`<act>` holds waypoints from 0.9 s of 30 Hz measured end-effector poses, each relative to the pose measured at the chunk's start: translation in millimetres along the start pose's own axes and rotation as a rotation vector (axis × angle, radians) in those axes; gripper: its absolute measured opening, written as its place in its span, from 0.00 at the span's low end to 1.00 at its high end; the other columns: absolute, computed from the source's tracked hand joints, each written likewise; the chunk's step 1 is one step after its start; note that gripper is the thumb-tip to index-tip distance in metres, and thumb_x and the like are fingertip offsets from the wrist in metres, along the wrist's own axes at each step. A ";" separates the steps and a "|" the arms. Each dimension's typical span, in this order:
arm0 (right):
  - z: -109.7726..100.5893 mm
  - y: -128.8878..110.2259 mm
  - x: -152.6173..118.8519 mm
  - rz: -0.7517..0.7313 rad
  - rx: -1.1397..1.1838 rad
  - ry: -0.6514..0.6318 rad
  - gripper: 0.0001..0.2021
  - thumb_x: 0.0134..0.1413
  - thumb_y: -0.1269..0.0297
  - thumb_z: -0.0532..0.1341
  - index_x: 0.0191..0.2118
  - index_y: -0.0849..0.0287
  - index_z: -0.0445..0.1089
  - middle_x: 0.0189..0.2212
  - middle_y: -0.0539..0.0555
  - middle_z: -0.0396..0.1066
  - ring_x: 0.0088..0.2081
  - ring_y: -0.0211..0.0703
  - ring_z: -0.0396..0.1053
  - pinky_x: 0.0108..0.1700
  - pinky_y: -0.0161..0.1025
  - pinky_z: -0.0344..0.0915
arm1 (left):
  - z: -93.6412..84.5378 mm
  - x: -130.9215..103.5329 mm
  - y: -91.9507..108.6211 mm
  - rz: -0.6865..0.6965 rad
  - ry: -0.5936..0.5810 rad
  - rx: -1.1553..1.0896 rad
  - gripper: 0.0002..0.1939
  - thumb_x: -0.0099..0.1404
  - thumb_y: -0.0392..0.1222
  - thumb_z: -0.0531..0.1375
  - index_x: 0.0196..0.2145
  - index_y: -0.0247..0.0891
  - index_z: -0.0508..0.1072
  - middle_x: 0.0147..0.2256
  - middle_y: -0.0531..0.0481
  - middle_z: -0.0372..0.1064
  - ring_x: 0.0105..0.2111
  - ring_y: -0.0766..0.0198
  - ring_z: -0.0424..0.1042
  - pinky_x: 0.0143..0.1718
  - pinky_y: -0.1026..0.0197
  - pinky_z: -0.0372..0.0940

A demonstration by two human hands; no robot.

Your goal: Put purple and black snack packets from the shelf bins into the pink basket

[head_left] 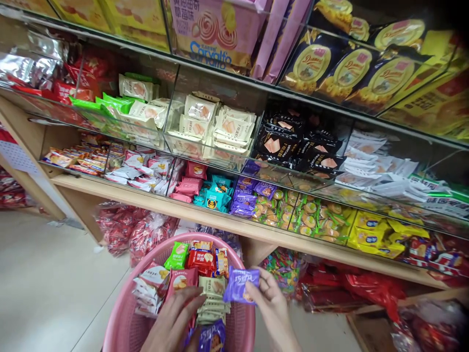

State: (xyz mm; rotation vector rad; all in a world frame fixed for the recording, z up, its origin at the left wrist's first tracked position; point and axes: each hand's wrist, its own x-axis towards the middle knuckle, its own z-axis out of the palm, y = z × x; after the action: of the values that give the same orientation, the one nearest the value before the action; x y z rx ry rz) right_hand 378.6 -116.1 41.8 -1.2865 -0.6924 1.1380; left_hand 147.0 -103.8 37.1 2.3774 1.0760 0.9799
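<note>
A pink plastic basket (122, 303) stands on the floor, holding rows of wrapped snacks. In it are a green packet (178, 255), red packets (201, 260), white packets (151, 283), cream packets (213, 308) and a purple packet (212, 337). My right hand (273, 303) pinches another purple packet (240, 285) above the basket's right rim. My left hand (172, 318) is over the basket's front part, fingers apart, beside the cream packets; its thumb side is near the lower purple packet, and whether it touches that one is unclear.
Glass-fronted shelves (227, 230) cross the view with packets sorted in compartments, including purple ones (245, 195). Bagged red goods (146, 230) lie beneath on the left. A cardboard box (370, 327) stands at lower right.
</note>
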 end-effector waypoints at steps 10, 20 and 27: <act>26.6 52.0 -36.5 0.049 0.019 -0.006 0.28 0.36 0.51 0.70 0.44 0.58 0.65 0.26 0.51 0.73 0.29 0.43 0.70 0.32 0.39 0.67 | 43.2 4.4 12.7 0.200 -0.225 0.267 0.46 0.52 0.30 0.56 0.65 0.43 0.41 0.56 0.47 0.63 0.56 0.55 0.61 0.57 0.47 0.56; -7.7 60.1 -33.0 -0.097 -0.294 0.035 0.28 0.49 0.48 0.61 0.51 0.58 0.57 0.28 0.51 0.72 0.33 0.43 0.69 0.39 0.39 0.63 | 62.2 -28.1 -14.2 0.134 -0.230 0.309 0.54 0.48 0.28 0.59 0.66 0.43 0.33 0.56 0.49 0.65 0.52 0.58 0.67 0.51 0.60 0.62; -21.2 59.7 -27.7 -0.142 -0.342 0.204 0.27 0.48 0.45 0.60 0.50 0.56 0.60 0.27 0.49 0.72 0.33 0.44 0.68 0.41 0.40 0.58 | 65.9 -21.5 -8.4 -0.009 -0.499 0.284 0.44 0.50 0.29 0.57 0.63 0.45 0.50 0.54 0.50 0.67 0.49 0.57 0.67 0.53 0.58 0.58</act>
State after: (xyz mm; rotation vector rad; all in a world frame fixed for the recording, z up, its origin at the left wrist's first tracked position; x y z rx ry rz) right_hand 372.9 -155.5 -14.8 -1.5885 -0.8342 0.7799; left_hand 179.6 -116.8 -23.2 2.6294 1.0740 0.2057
